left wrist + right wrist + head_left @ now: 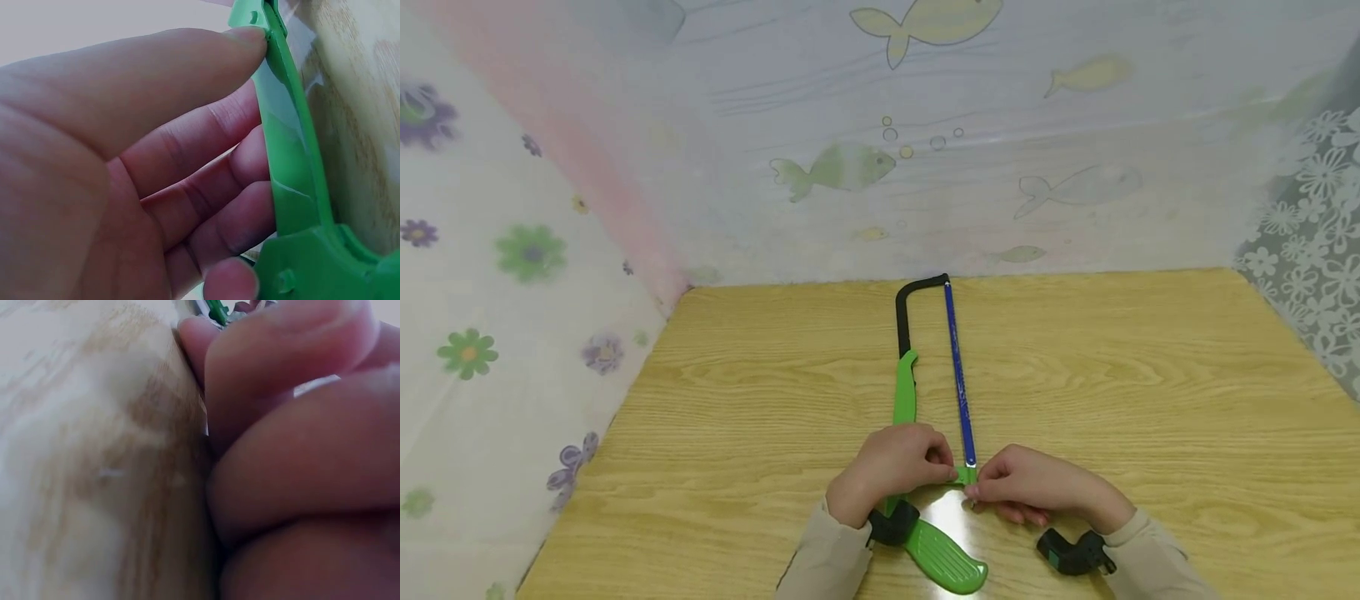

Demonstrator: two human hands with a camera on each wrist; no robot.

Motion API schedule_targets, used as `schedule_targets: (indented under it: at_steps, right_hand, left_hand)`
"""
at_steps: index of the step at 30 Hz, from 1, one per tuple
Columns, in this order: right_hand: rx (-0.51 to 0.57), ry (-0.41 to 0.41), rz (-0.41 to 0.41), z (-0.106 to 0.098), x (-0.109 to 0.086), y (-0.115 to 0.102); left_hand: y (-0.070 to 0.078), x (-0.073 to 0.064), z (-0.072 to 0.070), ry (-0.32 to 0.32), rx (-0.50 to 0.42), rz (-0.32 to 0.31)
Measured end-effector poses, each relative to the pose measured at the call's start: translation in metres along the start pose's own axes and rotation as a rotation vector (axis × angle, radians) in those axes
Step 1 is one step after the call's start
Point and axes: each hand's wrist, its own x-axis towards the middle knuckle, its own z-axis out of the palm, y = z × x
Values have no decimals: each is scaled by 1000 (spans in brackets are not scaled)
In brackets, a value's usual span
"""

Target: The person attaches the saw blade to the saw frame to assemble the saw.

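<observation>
A hacksaw lies on the wooden table, its green frame and handle (946,557) toward me and its black front bow (903,321) pointing away. The blue blade (959,375) runs along its right side to a green holder (972,476) at the near end. My left hand (897,457) crosses the frame and grips the short green arm (290,175) between thumb and fingers. At the blade's near end, my right hand (1037,483) pinches a small metal piece by the holder, mostly covered by the fingers. Curled fingers (300,450) fill the right wrist view, low beside the tabletop.
Black wrist cameras (1071,552) are strapped at both cuffs. The wood-grain table (1112,358) reaches back to a fish-patterned curtain (955,200). A flower-printed sheet (497,333) hangs along the left edge, and lace-like flowers (1318,242) border the right.
</observation>
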Motion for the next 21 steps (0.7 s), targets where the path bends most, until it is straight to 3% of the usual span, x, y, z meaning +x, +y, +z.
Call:
schedule_targets:
  at_steps: [21]
  right_hand:
    - [-8, 33, 30, 1, 0, 1]
  left_hand:
    - [1, 0, 0, 3, -1, 5]
